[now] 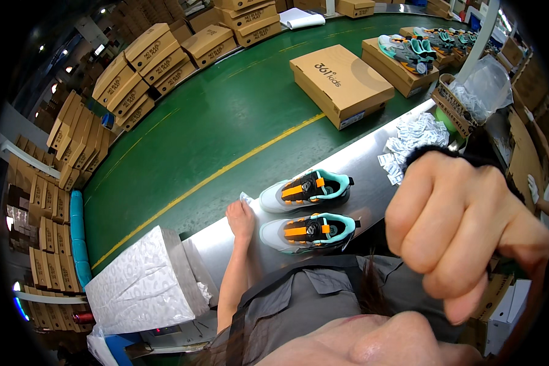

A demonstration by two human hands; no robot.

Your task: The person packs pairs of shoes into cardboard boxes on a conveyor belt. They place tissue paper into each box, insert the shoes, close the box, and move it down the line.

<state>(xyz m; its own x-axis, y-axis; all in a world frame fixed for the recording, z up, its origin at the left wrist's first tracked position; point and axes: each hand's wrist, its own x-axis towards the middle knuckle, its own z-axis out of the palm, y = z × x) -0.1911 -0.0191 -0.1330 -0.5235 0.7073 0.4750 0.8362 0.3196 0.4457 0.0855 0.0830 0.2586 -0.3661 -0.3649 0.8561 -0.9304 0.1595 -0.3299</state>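
Two children's sneakers, white and grey with black, orange and mint parts, lie side by side on the metal ledge: the far sneaker and the near sneaker. My left hand is closed on the ledge just left of their toes. A small white packet sticks out at its fingers. My right hand is raised close to the camera, fingers curled into a fist, a black band at the wrist. Whatever it holds, if anything, is hidden. Beyond it lies a pile of small white packets.
A closed brown shoebox sits on the green conveyor belt. Farther right, more sneakers rest on boxes. A stack of patterned tissue paper stands at the left of the ledge. Shoebox stacks line the belt's far side.
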